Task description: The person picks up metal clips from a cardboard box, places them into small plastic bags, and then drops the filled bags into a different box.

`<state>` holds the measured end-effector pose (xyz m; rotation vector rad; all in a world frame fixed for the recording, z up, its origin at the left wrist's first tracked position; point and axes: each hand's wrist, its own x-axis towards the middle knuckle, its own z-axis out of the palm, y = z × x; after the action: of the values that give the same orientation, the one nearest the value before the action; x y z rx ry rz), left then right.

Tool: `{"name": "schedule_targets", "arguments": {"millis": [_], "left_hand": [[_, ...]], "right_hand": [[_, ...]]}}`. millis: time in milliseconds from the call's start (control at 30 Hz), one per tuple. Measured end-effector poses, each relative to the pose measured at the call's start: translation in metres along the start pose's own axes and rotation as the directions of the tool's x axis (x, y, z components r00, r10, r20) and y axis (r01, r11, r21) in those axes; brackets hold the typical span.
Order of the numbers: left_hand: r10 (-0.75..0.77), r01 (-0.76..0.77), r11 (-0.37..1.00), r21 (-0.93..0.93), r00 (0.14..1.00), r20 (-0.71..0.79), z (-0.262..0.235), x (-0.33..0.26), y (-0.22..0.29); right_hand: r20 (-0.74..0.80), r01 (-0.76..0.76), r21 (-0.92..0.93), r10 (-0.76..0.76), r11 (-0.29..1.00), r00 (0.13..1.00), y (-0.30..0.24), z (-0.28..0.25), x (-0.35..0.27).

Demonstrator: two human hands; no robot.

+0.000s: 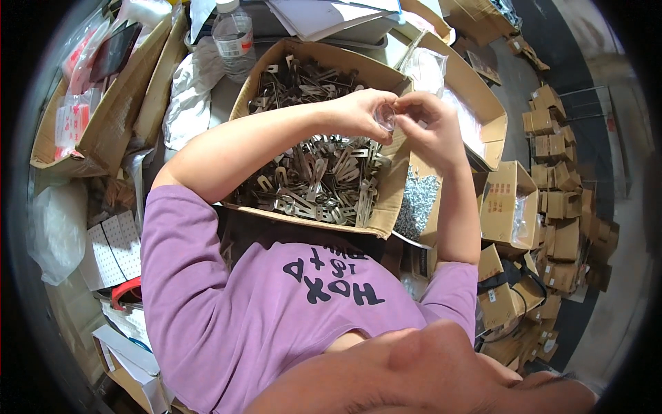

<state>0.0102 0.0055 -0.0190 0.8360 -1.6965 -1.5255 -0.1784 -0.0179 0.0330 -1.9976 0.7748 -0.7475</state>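
Note:
Over the right side of a cardboard box (308,219), both hands meet around a small clear round piece (385,117), like a ring or shallow cup; its exact kind is too small to tell. My left hand (362,114) grips it between thumb and fingers. Thumb and fingertips of my right hand (434,127) pinch at its right edge. Below the hands, the box holds a heap of metal hair clips (324,176), flat and silvery with slots. My left forearm crosses above the heap and hides part of it.
Small silvery metal parts (417,203) lie in a box on the right. A water bottle (234,43) stands behind the clips, near stacked papers (327,17). At left is a carton (114,117) with plastic bags. Several cartons (558,186) are piled on the floor at far right.

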Motion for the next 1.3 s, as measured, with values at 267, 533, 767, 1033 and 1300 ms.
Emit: {"name": "schedule_targets", "arguments": {"millis": [267, 533, 767, 1033, 1300], "left_hand": [[0.019, -0.019, 1.0, -0.02, 1.0, 0.002, -0.008, 0.005, 0.003], [0.028, -0.029, 0.999, -0.019, 0.999, -0.033, -0.013, 0.002, 0.008], [0.021, -0.019, 1.0, 0.022, 0.998, -0.055, -0.015, 0.006, 0.005], [0.008, -0.004, 0.999, 0.046, 0.998, -0.069, -0.015, 0.007, 0.004], [-0.023, 0.021, 0.999, -0.041, 0.998, -0.061, -0.014, 0.001, 0.012]], "right_hand": [[-0.143, -0.11, -0.706, 0.01, 0.7, 0.99, 0.082, -0.053, 0.076], [-0.031, -0.134, -0.922, 0.275, 0.364, 0.961, 0.105, -0.04, 0.11], [-0.048, -0.134, -0.909, 0.219, 0.395, 0.975, 0.085, -0.042, 0.102], [-0.251, -0.226, -0.572, 0.095, 0.789, 0.963, 0.073, -0.063, 0.082], [0.033, -0.048, 0.064, 0.046, 0.997, 0.998, -0.01, -0.01, 0.032]]}}
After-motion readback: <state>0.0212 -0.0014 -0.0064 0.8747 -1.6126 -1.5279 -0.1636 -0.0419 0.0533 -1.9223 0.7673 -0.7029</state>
